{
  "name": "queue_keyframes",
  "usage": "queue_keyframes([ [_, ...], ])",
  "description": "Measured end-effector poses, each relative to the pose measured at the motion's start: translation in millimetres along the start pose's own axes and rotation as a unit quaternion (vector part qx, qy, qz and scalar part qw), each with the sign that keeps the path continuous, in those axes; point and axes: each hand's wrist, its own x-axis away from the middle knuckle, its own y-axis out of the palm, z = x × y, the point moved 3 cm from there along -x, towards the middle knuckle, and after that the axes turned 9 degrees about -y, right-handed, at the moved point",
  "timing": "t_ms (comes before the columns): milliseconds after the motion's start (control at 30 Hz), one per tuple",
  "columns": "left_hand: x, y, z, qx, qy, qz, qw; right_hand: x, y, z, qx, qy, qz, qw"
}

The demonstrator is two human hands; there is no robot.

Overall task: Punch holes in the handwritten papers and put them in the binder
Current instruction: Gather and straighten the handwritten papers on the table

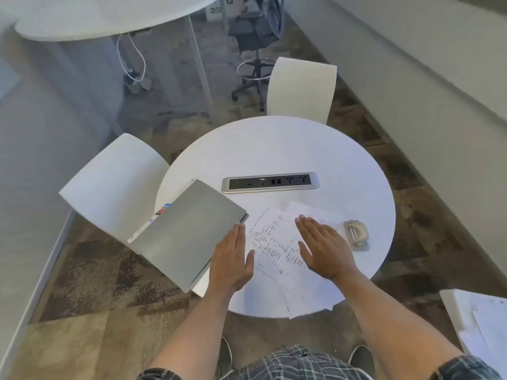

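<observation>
- Handwritten papers [274,242] lie loosely fanned on the round white desk [274,149], right between the two hands, with the lowest sheets poking over the near edge.
- Right hand [323,248] hangs flat over the right part of the papers, fingers straight and together, released and gripping nothing; whether it touches the sheets I cannot tell.
- Left hand [233,261] is flat too, fingers straight, grasping nothing, set at the papers' left edge and over the near corner of the binder [189,231].
- Binder is grey and closed, lying to the left of the left hand, jutting off the desk's left rim; coloured tabs show at its far edge.
- Hole punch [356,234], beige, sits on the desk just right of the right hand.
- Beyond both hands, a silver power strip [270,182] is set into the desk top.
- White chairs [115,185] stand to the left and at the far side.
</observation>
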Motion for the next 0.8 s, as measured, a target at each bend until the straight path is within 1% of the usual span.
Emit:
queue_keyframes([
  [67, 7, 3, 3, 0.006, -0.005, -0.034, 0.999, 1, 11, -3, -0.015, 0.011, -0.047, 0.999],
  [100, 12, 7, 3, 0.000, -0.011, -0.056, 0.998, 4, 18, -7, -0.017, 0.017, -0.082, 0.996],
  [200, 23, 15, 7, -0.047, -0.022, -0.117, 0.992, 13, 36, -15, -0.016, 0.045, -0.214, 0.976],
  [267, 25, 23, 9, -0.079, -0.018, -0.155, 0.985, 15, 43, -20, -0.012, 0.049, -0.271, 0.961],
  [367, 31, 40, 10, -0.112, -0.017, -0.201, 0.973, 23, 51, -28, -0.002, 0.056, -0.324, 0.944],
  [433, 35, 51, 10, -0.112, -0.023, -0.232, 0.966, 28, 55, -33, 0.005, 0.053, -0.340, 0.939],
  [533, 38, 63, 12, -0.104, -0.026, -0.258, 0.960, 30, 61, -36, 0.018, 0.041, -0.346, 0.937],
  [800, 34, 71, 17, -0.065, -0.047, -0.255, 0.964, 27, 67, -48, 0.023, 0.025, -0.335, 0.942],
])
